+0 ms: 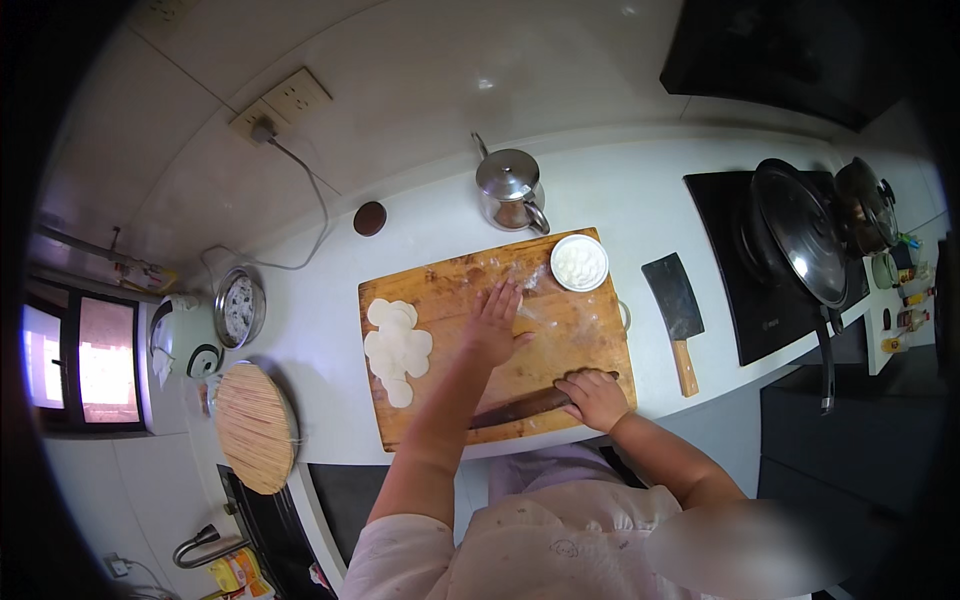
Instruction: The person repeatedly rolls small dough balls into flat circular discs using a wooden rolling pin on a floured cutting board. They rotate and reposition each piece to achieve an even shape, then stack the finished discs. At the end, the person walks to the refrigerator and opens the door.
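Observation:
My left hand (491,325) lies palm down on the wooden board (470,385), fingers stretched out over a floury patch. Whether anything is under its palm is hidden. Near the board's front right corner, my right hand (596,398) has its fingers closed round one end of a dark rolling pin (527,406), which rests along the near edge. Left of my left arm, several round, pale dough wrappers (400,342) overlap in a group. At the board's far right corner stands a white bowl (580,263) with white contents, possibly flour or small dough pieces.
A cleaver (674,298) lies right of the board. Behind it stands a metal kettle (509,180). The stove (750,320) holds a lidded black wok (800,235). To the left are a metal bowl (240,308), a round woven lid (256,425) and a power cord (322,215).

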`<state>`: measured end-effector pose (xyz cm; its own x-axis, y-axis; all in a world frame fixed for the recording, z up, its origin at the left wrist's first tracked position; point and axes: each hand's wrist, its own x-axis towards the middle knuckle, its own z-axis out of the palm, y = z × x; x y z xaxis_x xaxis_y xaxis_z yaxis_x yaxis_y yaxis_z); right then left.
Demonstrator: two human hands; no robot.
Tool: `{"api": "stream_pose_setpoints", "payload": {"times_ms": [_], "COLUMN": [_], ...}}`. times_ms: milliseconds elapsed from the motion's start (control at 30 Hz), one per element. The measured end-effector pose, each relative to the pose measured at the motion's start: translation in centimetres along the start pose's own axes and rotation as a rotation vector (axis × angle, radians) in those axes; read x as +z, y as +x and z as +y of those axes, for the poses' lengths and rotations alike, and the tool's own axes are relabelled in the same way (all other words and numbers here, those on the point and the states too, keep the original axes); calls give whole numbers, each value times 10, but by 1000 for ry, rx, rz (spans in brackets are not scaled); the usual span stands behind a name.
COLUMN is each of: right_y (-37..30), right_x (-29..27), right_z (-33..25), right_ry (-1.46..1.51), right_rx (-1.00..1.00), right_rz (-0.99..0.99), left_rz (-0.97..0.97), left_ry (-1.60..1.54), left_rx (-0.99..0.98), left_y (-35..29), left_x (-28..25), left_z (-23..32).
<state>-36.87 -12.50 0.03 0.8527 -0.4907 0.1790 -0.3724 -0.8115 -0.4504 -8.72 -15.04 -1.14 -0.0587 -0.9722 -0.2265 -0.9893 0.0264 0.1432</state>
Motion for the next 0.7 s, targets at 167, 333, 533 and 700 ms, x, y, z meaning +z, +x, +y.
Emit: {"api": "stream_pose_setpoints", "payload": {"times_ms": [167,333,533,700], "right_y": [-1,-2,-2,-3], "right_x": [1,2,2,3], "right_z": [1,2,1,1], "right_ry": [-15,-36,-39,-48], "right_rx": [3,6,-9,-4], "right_rz": [17,20,31,21], "left_rz": [35,-33,193,293], "left_ry": [-25,16,-325,-474], "left_rx": [-24,82,124,-21], "left_y": [2,-32,-57,-43], "left_x": [-3,4,20,1], "left_z": [8,17,14,18]}}
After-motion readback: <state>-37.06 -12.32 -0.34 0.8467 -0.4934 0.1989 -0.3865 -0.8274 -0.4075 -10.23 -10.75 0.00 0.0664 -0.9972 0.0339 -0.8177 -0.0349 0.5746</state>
